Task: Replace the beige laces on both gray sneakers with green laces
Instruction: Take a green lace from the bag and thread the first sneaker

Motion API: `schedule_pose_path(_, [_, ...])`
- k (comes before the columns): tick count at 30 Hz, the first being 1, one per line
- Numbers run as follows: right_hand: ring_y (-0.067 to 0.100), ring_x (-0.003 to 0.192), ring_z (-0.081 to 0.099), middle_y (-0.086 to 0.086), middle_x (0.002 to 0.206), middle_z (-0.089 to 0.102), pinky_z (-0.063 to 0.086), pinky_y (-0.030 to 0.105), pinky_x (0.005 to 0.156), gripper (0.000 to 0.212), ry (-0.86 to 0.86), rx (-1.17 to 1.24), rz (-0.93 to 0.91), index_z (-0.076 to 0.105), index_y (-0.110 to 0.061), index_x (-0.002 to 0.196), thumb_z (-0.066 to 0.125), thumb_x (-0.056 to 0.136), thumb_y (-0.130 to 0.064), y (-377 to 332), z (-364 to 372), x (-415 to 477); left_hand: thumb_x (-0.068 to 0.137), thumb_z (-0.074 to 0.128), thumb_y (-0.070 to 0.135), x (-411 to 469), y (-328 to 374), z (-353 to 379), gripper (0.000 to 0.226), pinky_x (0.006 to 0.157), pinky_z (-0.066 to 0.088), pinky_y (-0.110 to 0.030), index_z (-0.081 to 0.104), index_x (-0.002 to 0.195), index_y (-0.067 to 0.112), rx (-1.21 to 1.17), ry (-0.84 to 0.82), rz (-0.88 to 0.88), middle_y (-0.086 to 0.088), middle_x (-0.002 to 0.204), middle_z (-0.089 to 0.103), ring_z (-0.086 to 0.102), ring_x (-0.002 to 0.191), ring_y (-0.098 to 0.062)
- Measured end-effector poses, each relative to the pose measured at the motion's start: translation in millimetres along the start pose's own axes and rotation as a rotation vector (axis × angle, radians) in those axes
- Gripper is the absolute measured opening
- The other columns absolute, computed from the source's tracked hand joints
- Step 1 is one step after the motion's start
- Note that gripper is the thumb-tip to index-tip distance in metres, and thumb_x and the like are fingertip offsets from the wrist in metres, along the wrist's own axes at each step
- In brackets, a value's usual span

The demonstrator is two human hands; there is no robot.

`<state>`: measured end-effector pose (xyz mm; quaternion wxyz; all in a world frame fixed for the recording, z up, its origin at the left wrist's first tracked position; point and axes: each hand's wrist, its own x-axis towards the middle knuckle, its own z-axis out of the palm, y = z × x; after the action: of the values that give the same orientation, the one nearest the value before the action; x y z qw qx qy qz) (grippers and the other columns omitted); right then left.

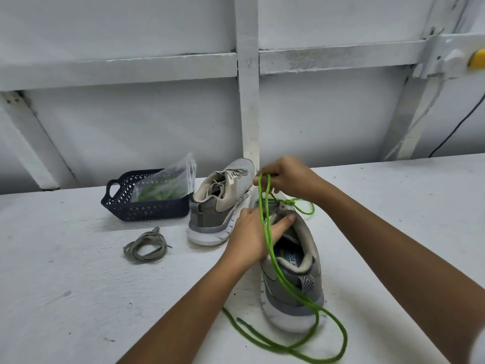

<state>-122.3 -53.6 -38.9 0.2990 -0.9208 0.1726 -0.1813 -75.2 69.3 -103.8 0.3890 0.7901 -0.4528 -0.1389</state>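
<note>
Green lace (273,254) hangs pinched in right hand (286,177); left hand (252,237) grips the toe-hidden sneaker (312,248).

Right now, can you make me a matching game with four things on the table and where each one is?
Things:
1. green lace
2. beige lace
3. plastic bag
4. near sneaker

Places:
A. inside the dark basket
B. gripped by the left hand
C. coiled loose on the table
D. pinched by the right hand

Pairs: 1-D, 2-C, 3-A, 4-B.
</note>
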Motion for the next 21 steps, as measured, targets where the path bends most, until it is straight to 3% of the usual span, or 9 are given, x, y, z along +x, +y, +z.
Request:
schedule_pose_path(2, [-0.004,0.044,0.051,-0.001,0.055,0.063,0.046,0.013,0.055,0.010,0.041,0.084,-0.017,0.073,-0.010,0.083,0.065,0.088,-0.014,-5,-3,4,0.081,0.059,0.060,0,-2,1,0.048,0.094,0.042,-0.038,0.062,0.105,0.019,0.005,-0.012,-0.019,-0.011,0.111,0.063,0.052,0.114,-0.026])
schedule_pose_path(5, [0.014,0.061,0.061,0.006,0.057,0.065,0.055,0.035,0.068,0.014,0.123,0.279,-0.072,0.073,-0.003,0.085,0.067,0.087,-0.015,-17,-13,8,0.064,0.047,0.081,0,-2,1,0.075,0.093,0.045,-0.043,0.062,0.097,0.015,-0.004,-0.050,-0.053,-0.013,0.104,0.063,0.056,0.107,-0.027])
schedule_pose_path(8, [0.006,0.054,0.061,-0.006,0.057,0.066,0.054,0.024,0.059,0.011,0.167,0.457,-0.198,0.070,-0.006,0.097,0.062,0.089,-0.008,-41,-30,7,0.055,0.040,0.089,-2,0,0,0.086,0.086,0.047,-0.044,0.060,0.084,0.011,-0.035,-0.071,-0.067,-0.018,0.097,0.063,0.060,0.098,-0.030])
schedule_pose_path(11, [0.004,0.051,0.059,-0.008,0.054,0.064,0.050,0.020,0.055,0.009,0.213,0.550,-0.294,0.068,-0.007,0.094,0.060,0.090,-0.006,-60,-44,8,0.061,0.041,0.087,-1,-2,0,0.092,0.084,0.047,-0.042,0.061,0.093,0.003,-0.031,-0.106,-0.084,-0.022,0.102,0.061,0.060,0.098,-0.031])
schedule_pose_path(16, [0.008,0.055,0.059,-0.004,0.059,0.064,0.050,0.019,0.056,0.009,0.167,0.525,-0.251,0.069,-0.005,0.089,0.061,0.090,-0.009,-59,-35,7,0.085,0.052,0.060,-4,4,-7,0.042,0.087,0.043,-0.034,0.050,0.094,0.018,-0.018,-0.097,-0.053,-0.006,0.101,0.057,0.054,0.097,-0.020])
schedule_pose_path(19, [0.011,0.055,0.058,-0.001,0.061,0.064,0.051,0.022,0.057,0.011,0.126,0.514,-0.220,0.070,-0.005,0.089,0.062,0.089,-0.012,-52,-32,2,0.080,0.054,0.065,3,-1,-10,0.069,0.089,0.045,-0.034,0.042,0.122,0.012,-0.162,-0.070,-0.092,-0.013,0.103,0.063,0.060,0.102,-0.024])
schedule_pose_path(21, [0.010,0.055,0.058,-0.005,0.060,0.065,0.051,0.020,0.057,0.009,0.111,0.531,-0.223,0.070,-0.006,0.090,0.062,0.089,-0.011,-51,-33,-2,0.079,0.056,0.064,7,-1,-13,0.078,0.077,0.044,-0.029,0.038,0.130,0.007,-0.173,-0.071,-0.086,-0.009,0.098,0.064,0.062,0.097,-0.020])
